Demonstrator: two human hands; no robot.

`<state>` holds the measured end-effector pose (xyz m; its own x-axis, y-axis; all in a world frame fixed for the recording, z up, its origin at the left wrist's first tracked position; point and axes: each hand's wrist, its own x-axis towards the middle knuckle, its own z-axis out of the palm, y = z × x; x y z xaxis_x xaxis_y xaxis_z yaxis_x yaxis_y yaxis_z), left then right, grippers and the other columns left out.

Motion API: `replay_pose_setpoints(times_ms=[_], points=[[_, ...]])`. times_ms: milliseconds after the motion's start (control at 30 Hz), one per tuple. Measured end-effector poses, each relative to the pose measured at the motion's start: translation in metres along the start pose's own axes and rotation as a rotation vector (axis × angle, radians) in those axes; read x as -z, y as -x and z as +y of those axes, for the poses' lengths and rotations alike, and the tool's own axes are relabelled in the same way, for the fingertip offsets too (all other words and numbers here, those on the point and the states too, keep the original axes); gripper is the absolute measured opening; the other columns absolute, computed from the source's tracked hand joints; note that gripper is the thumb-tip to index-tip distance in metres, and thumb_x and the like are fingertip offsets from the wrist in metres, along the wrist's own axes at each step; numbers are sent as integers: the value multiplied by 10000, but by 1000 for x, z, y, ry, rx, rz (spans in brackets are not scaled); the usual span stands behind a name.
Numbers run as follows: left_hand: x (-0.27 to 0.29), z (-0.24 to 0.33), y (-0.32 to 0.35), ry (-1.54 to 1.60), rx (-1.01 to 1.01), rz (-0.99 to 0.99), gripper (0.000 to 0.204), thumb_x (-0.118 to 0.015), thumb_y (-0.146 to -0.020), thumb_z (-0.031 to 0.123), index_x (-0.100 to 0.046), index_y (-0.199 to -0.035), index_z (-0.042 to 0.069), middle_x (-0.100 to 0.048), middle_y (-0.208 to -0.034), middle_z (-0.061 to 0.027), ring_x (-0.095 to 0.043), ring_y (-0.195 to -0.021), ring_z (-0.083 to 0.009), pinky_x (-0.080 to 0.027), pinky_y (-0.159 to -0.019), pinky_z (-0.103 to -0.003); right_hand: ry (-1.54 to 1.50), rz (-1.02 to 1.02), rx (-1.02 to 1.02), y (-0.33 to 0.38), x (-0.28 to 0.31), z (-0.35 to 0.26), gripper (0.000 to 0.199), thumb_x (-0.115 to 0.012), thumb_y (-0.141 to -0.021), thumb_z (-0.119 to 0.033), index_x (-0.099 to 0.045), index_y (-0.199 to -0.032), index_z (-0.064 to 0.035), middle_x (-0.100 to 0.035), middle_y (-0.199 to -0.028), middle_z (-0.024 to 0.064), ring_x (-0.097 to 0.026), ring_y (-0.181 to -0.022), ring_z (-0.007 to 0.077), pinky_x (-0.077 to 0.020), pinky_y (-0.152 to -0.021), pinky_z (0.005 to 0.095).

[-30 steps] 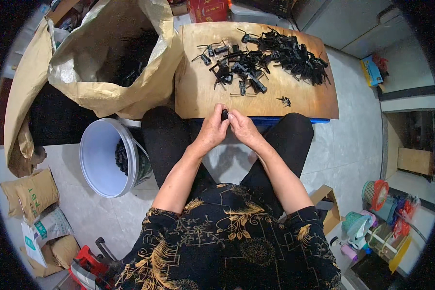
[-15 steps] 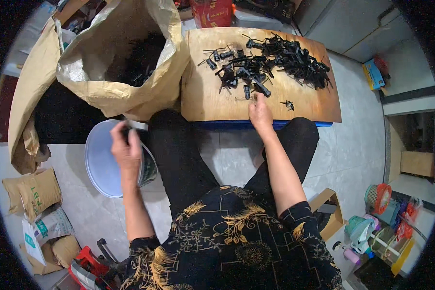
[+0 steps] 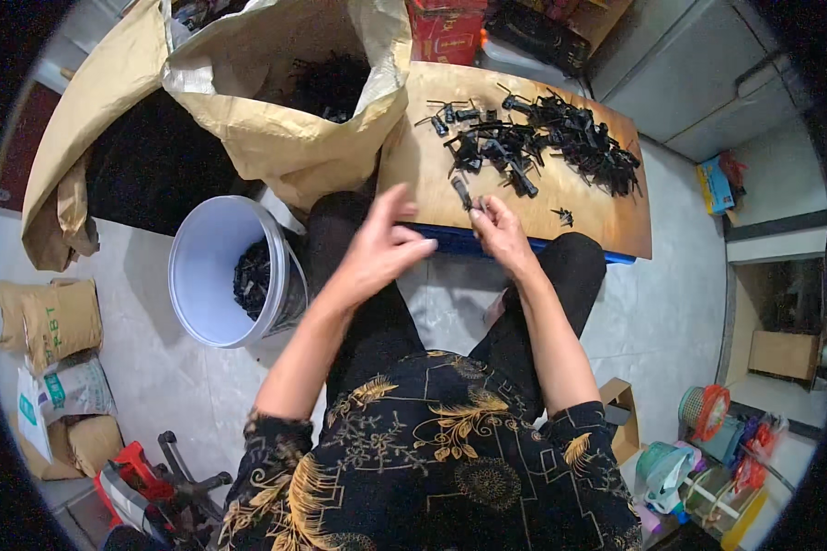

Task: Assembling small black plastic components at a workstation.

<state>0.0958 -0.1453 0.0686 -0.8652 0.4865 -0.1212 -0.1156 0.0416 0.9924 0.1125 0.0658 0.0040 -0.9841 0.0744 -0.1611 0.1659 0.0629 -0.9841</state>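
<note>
The black plastic piece (image 3: 461, 192) pinched by the right hand's fingers (image 3: 479, 213) should be held still, with the left hand (image 3: 377, 250) nearby, fingers spread.

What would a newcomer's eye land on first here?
Probably the heap of black parts on the wooden board. Next, the open brown sack at upper left, the white bucket lower down. The right hand holds one black part at the board's near edge, the left hand open beside it.
</note>
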Motion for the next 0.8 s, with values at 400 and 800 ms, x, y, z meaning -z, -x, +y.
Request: replay_pose_setpoints(times_ms=[400,800], points=[[-63,-49,-48,205,98,-122,580,-657,-774,130,-347,-1241,-17,-552,-856,-68,-573,-709,-136,-476,-594,-236,107,3,148,35,9,24,107,-496,-880,-132,-510,-883,-27,-484,-678,-20,-417,-603,50,-363,-529,210],[-57,-77,-51,327,172,33,360,-591,-806,53,-437,-1130,17,-537,-718,-44,-549,-577,-102,-463,-518,-212,214,151,95,38,-4,37,189,-487,-892,-190,-527,-937,-11,-497,-649,7,-457,-596,81,-396,-548,238]])
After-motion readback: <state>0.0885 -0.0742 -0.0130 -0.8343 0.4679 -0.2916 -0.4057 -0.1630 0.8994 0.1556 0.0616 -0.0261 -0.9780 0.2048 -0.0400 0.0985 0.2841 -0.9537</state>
